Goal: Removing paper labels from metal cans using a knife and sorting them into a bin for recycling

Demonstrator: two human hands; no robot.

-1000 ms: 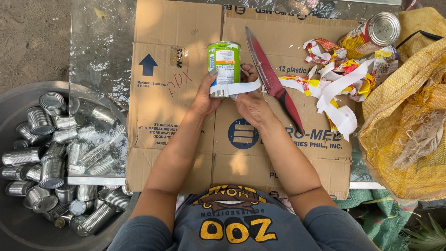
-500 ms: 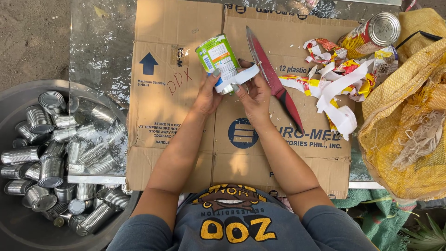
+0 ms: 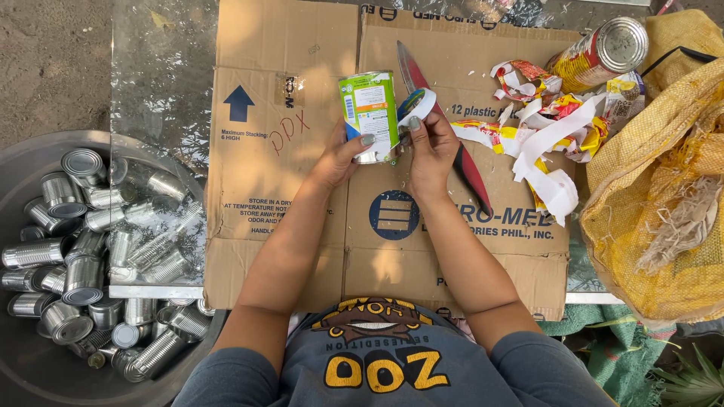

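Green-labelled can (image 3: 369, 113) is standing upright over the middle of the cardboard (image 3: 286, 226), with the left hand (image 3: 343, 154) curling its fingers around the lower part. Right hand (image 3: 430, 147) is pinching a loose strip (image 3: 416, 105) of label between thumb and fingertips, just beside the can's right side. Beneath that hand a red-handled knife (image 3: 471, 169) is lying on the cardboard. Torn label scraps (image 3: 543, 143) are piling toward the right edge, with another can (image 3: 599, 53) near the top right corner and a yellow sack (image 3: 664, 196) beyond. Bare cans are filling a basin (image 3: 30, 369) at the left.
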